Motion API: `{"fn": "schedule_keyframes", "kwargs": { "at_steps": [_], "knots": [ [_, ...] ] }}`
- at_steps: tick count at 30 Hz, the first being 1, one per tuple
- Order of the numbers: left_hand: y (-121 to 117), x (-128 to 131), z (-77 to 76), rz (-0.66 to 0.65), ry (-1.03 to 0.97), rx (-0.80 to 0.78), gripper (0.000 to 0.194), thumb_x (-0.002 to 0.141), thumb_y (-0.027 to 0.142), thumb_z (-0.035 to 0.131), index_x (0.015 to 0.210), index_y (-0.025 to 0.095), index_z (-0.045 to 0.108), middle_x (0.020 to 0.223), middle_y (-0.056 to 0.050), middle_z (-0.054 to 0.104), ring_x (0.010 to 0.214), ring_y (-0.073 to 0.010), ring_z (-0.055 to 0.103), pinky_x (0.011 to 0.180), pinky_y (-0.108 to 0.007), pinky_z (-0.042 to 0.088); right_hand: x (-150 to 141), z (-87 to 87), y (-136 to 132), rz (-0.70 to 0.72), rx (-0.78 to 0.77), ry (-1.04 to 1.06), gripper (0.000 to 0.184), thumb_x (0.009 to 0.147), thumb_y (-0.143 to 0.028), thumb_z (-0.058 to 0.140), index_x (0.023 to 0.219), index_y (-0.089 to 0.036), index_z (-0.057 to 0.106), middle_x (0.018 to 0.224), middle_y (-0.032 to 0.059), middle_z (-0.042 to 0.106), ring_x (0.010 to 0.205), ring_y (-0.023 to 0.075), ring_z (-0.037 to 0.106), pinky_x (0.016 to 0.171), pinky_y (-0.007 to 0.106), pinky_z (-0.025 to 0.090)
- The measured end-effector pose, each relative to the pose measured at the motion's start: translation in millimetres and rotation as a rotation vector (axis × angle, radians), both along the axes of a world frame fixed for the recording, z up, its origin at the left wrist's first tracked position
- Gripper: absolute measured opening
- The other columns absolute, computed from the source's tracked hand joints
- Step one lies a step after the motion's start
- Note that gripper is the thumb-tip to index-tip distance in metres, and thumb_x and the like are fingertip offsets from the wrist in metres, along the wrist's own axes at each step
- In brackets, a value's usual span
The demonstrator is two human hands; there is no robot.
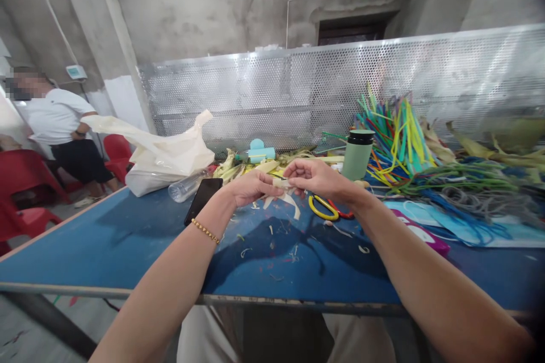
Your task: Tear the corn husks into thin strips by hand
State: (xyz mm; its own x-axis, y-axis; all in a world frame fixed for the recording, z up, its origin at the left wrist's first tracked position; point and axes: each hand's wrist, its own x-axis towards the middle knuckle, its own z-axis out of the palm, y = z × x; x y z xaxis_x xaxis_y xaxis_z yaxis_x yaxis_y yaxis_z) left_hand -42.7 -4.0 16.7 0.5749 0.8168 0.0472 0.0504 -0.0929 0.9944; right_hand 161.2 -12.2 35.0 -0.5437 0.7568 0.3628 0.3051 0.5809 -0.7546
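Pale strip pinched between two sets of fingertips

A pale husk-like strip (pixel 280 183) is held between the fingertips of the left hand (pixel 252 187) and the right hand (pixel 314 177), with thumbs and fingers pressed together and no wide gap shown. Its short visible length is laid roughly left to right between the hands, so neither hand can be called nearer. Below it, a pale curled tail (pixel 293 206) is seen; whether it is joined to the strip or is touching the table cannot be told.

Just beside the right wrist, a yellow handle loop (pixel 326 217) and a red one are passed under or behind the forearm. A green flask (pixel 356 160) is stood beyond that hand, near a bundle of coloured strips (pixel 402 136). Near the left wrist, a black phone (pixel 203 198) is laid flat, with a clear bottle (pixel 182 188) and a white plastic bag (pixel 172 153) farther out. Between the forearms, the blue tabletop (pixel 259 278) is strewn with small scraps down to its near edge; behind, reach is bounded by husks and a perforated metal panel (pixel 264 93).
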Motion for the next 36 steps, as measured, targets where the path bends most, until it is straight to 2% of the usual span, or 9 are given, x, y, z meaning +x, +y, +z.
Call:
{"fn": "schedule_keyframes", "kwargs": {
  "at_steps": [7,12,17,21,24,27,31,36],
  "knots": [
    [0.1,3.2,-2.9,0.021,0.028,0.041,0.018,0.057,0.019,0.081,0.068,0.009,0.072,0.060,-0.003,0.062,0.056,-0.0080,0.050,0.054,-0.024,0.036,-4.5,-7.1,2.9,0.045,0.009,-0.014,0.023,0.079,-0.032,0.065,0.092,-0.018,0.052,0.061,-0.0011,0.062,0.050,0.0133,0.060,0.049,0.026,0.048],
    [1.5,4.5,-6.7,-0.032,0.053,0.093,0.018,0.058,0.020,0.080,0.070,0.009,0.072,0.066,-0.005,0.065,0.058,-0.0091,0.051,0.054,-0.025,0.035,-6.9,-7.2,-1.2,0.062,-0.013,-0.039,0.029,0.077,-0.035,0.068,0.095,-0.018,0.051,0.059,-0.0023,0.061,0.050,0.0141,0.060,0.049,0.026,0.047],
    [1.1,4.8,-5.8,0.019,-0.002,0.068,0.019,0.057,0.021,0.081,0.066,0.010,0.069,0.061,-0.003,0.060,0.055,-0.0078,0.048,0.053,-0.024,0.034,-2.7,1.8,-4.7,-0.111,0.113,-0.105,0.025,0.085,-0.041,0.056,0.085,-0.016,0.060,0.054,-0.0021,0.055,0.046,0.0116,0.052,0.047,0.025,0.039],
    [1.1,4.0,-3.7,0.045,-0.031,0.049,0.022,0.057,0.023,0.082,0.070,0.009,0.070,0.063,-0.003,0.060,0.055,-0.0071,0.047,0.053,-0.024,0.033,3.2,7.2,-3.6,-0.150,0.245,-0.185,0.023,0.082,-0.036,0.057,0.077,-0.014,0.066,0.069,0.0027,0.063,0.059,0.0115,0.053,0.056,0.026,0.038],
    [1.5,3.8,-4.8,0.022,-0.008,0.107,0.019,0.059,0.023,0.080,0.069,0.010,0.070,0.061,-0.002,0.058,0.054,-0.0069,0.045,0.052,-0.024,0.032,2.9,6.1,-2.9,-0.110,0.221,-0.220,0.020,0.079,-0.032,0.059,0.079,-0.014,0.067,0.071,0.0024,0.064,0.064,0.0121,0.053,0.060,0.025,0.038],
    [1.1,4.6,-6.9,0.016,0.011,0.162,0.015,0.060,0.022,0.078,0.067,0.011,0.070,0.061,-0.002,0.059,0.055,-0.0079,0.046,0.052,-0.024,0.032,-0.1,3.2,-3.1,-0.099,0.191,-0.207,0.018,0.077,-0.032,0.060,0.075,-0.015,0.064,0.065,0.0002,0.059,0.060,0.0113,0.050,0.057,0.025,0.036],
    [-1.5,6.1,-7.5,0.010,0.043,0.140,0.015,0.058,0.021,0.079,0.065,0.011,0.070,0.061,-0.003,0.060,0.054,-0.0088,0.048,0.051,-0.025,0.033,-2.5,-0.2,-2.1,-0.088,0.177,-0.205,0.016,0.075,-0.031,0.061,0.071,-0.015,0.063,0.061,-0.0009,0.056,0.057,0.0105,0.046,0.054,0.024,0.034],
    [-4.4,7.2,-6.1,0.027,0.031,0.104,0.015,0.058,0.019,0.079,0.063,0.011,0.068,0.060,-0.003,0.060,0.053,-0.0085,0.048,0.051,-0.024,0.034,-4.6,-1.5,-1.1,-0.076,0.140,-0.120,0.019,0.074,-0.034,0.063,0.076,-0.014,0.064,0.066,0.0010,0.060,0.058,0.0106,0.049,0.053,0.024,0.036]
  ]
}}
